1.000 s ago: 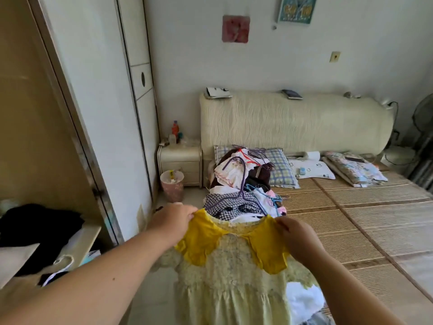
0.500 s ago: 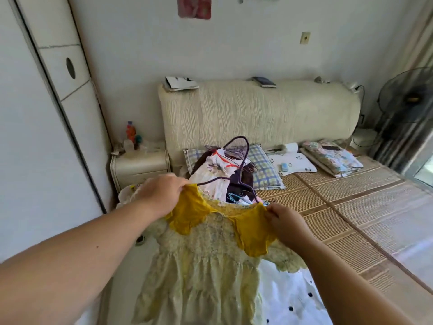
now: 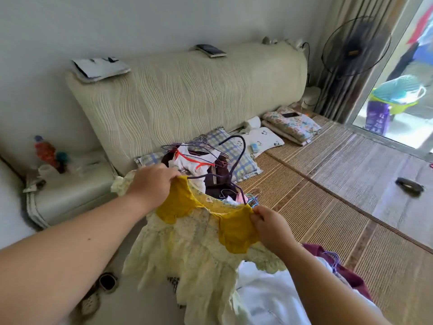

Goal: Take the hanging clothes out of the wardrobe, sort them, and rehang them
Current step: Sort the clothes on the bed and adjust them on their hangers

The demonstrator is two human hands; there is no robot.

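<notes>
At the left edge of the bed (image 3: 328, 207), a yellow dress (image 3: 194, 254) is held up for sorting.
Left hand (image 3: 152, 184) and right hand (image 3: 269, 227) each clasp a shoulder beside the mustard collar, and the skirt hangs free. Best to keep the shoulders level and lay it clear of the clothes pile (image 3: 199, 165) and its tangled hangers (image 3: 236, 165).

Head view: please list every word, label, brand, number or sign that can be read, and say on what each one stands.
No text is legible in this view.
papers on the headboard: dark marks, too blurred to read.
bottle on the nightstand: label too blurred to read.
purple bag outside: pale marks, too blurred to read.
yellow dress: no lettering shows.
</notes>
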